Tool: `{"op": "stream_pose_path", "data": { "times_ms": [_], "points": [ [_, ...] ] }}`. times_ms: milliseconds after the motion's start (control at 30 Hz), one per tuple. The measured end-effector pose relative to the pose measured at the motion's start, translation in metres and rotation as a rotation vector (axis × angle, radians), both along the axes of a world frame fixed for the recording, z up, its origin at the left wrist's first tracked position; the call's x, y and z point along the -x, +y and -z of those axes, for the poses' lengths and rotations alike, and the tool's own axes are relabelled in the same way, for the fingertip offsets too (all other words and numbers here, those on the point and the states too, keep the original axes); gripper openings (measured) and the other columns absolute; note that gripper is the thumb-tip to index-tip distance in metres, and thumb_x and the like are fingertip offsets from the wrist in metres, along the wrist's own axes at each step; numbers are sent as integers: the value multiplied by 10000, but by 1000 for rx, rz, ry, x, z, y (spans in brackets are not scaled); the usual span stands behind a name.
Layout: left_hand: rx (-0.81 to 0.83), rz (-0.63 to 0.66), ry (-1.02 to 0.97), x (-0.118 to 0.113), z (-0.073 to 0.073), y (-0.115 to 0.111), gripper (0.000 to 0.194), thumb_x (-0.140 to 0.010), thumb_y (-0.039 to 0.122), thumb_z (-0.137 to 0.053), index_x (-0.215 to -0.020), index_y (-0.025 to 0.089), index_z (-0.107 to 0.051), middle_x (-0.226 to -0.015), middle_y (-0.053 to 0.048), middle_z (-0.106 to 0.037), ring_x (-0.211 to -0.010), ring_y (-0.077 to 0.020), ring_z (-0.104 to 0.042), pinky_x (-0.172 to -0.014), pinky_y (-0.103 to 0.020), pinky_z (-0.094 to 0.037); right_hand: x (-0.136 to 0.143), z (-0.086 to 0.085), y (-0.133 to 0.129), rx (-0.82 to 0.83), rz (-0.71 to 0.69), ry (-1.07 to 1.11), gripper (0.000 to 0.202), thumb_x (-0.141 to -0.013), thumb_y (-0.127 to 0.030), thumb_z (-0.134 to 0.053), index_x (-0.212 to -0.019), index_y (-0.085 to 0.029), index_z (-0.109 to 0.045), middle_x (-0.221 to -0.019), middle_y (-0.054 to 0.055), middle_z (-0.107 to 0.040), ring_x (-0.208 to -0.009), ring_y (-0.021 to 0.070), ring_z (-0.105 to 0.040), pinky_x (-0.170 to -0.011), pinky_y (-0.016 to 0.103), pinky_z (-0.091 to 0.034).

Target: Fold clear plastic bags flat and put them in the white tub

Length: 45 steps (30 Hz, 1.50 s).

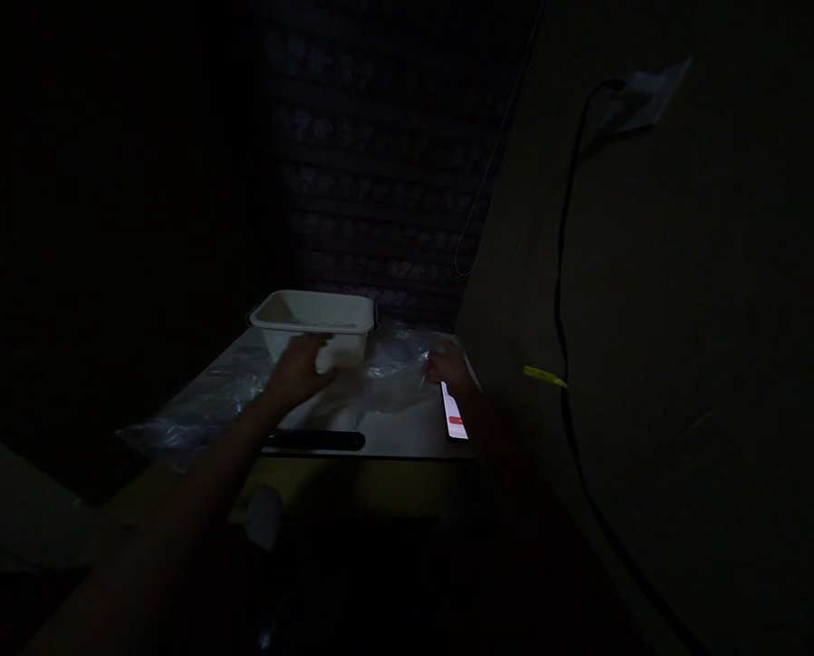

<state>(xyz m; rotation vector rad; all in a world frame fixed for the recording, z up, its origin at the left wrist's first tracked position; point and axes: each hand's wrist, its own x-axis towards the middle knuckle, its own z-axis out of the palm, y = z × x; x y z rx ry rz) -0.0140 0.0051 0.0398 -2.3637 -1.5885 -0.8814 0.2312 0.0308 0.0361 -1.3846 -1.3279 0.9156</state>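
The room is dim. My left hand is over the table in front of a pale rectangular bin, its thumb and fingers apart. Farther right, my right hand has its fingers closed on the edge of a clear plastic bag, which spreads between the two hands and looks blurred. Just below my right hand lies a phone with a lit screen, partly covered by my wrist. More clear plastic lies crumpled at the table's left, partly behind my left forearm.
A long black object lies along the front edge of the white table. On the wall to the right, a black cable with a yellow tag hangs from an outlet.
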Motion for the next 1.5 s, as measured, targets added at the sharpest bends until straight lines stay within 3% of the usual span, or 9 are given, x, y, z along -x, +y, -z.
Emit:
{"op": "stream_pose_path", "data": {
  "times_ms": [100, 200, 333, 467, 633, 767, 967, 1167, 1500],
  "points": [
    [42, 163, 38, -51, 11, -11, 797, -497, 432, -592, -1174, 152, -278, -1129, -127, -407, -1015, -276, -359, -787, -394, -328, 10, -19, -8, 68, 68, 202, 379, -663, -101, -369, -1039, -145, -363, -439, -65, -488, -403, 84, -519, -445, 205, -439],
    [48, 107, -40, -74, 18, -11, 514, -627, 329, -503, -1093, 137, -404, -1054, -123, -481, -964, -253, -414, -770, -377, -333, 13, -35, -16, 51, 26, 292, 308, -683, -104, -362, -985, -152, -400, -469, -49, -512, -425, 82, -533, -468, 208, -449],
    [68, 69, -226, -64, 12, 2, 243, -710, 226, -359, -786, 146, -575, -806, -76, -592, -774, -191, -515, -708, -306, -376, 6, -44, -23, 8, -3, 303, 176, -701, -112, -358, -840, -140, -462, -489, -26, -529, -453, 81, -542, -506, 213, -455],
    [149, 143, -431, -54, 6, 4, 247, -682, 255, -391, -839, 148, -550, -823, -52, -583, -678, -147, -530, -619, -266, -409, -3, -44, -26, 0, -18, 335, 130, -712, -128, -367, -806, -138, -457, -517, -7, -549, -509, 97, -564, -553, 240, -463],
    [206, 368, -431, -72, 15, -9, 750, -463, 365, -627, -1119, 113, -364, -1103, -129, -447, -934, -220, -457, -733, -322, -392, 6, -48, -31, -46, -3, 405, 200, -704, -118, -377, -899, -152, -406, -569, -6, -566, -581, 104, -580, -577, 241, -462],
    [181, 247, -554, -82, 16, -5, 317, -637, 322, -478, -873, 119, -539, -893, -89, -564, -791, -175, -517, -714, -299, -397, 15, -55, -36, -55, -31, 426, 292, -690, -89, -376, -976, -144, -375, -589, -3, -573, -602, 109, -582, -584, 249, -463],
    [217, 244, -755, -60, -5, 3, 202, -635, 311, -450, -659, 144, -561, -702, -25, -596, -706, -156, -537, -654, -257, -406, -4, -54, -32, -91, -27, 152, 342, -670, -138, -411, -1012, -142, -420, -799, 56, -588, -720, 134, -566, -608, 266, -451],
    [328, 359, -875, -30, -22, -8, 155, -600, 282, -476, -569, 152, -554, -645, -12, -603, -699, -155, -538, -681, -262, -391, -4, -39, -28, -249, -462, -187, 666, -508, -121, -604, -1126, -199, -370, -1163, 45, -416, -1007, 158, -423, -822, 288, -353],
    [423, 301, -892, -5, -35, -15, 153, -631, 283, -491, -649, 141, -545, -427, 48, -474, -410, -69, -428, -454, -188, -354, 30, -42, -24, -68, -650, 171, 148, -513, -226, -634, -605, -154, -543, -593, -43, -539, -576, 69, -494, -617, 220, -382]
  ]
}}
